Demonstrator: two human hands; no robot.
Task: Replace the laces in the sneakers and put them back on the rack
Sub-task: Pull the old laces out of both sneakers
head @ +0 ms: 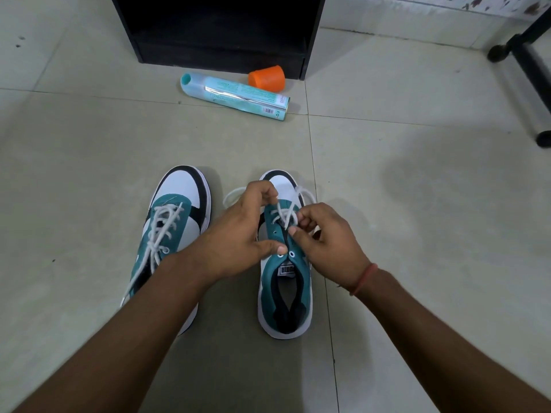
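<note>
Threading white cotton lace [285,214] through right teal-and-white sneaker [286,293] on tiled floor [89,144], both hands pinching lace, left hand [238,234], right hand [328,242], laced left sneaker [179,210] beside, black rack [220,31] far.

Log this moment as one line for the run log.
step: lacing right sneaker | left hand: pinches lace | right hand: pinches lace | left sneaker: laced | rack: no sneakers visible
</note>
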